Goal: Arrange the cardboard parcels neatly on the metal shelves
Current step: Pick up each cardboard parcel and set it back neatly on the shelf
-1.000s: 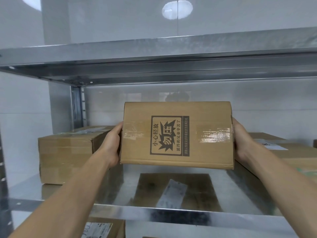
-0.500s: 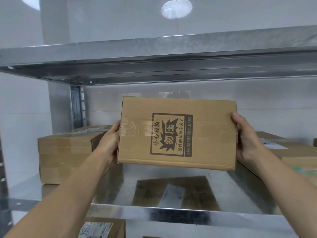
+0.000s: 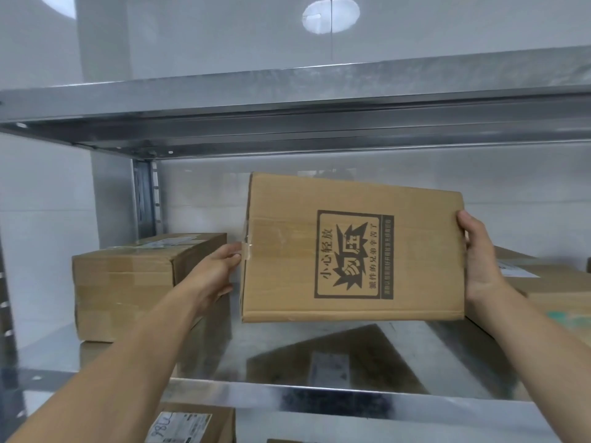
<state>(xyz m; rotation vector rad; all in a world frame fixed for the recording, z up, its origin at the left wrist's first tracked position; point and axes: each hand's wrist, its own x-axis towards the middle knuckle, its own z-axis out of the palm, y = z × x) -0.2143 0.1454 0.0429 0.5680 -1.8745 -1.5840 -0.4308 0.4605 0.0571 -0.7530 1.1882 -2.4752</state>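
A person's left hand (image 3: 217, 273) and right hand (image 3: 479, 257) grip opposite edges of a tilted cardboard parcel (image 3: 351, 251), held above a metal shelf (image 3: 287, 398) beside another box (image 3: 124, 282).

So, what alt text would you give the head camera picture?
Two bare hands hold a cardboard parcel with a black printed panel in the air over a metal shelf, left hand at its left edge, right hand at its right. A left parcel and a right parcel sit on the shelf either side.
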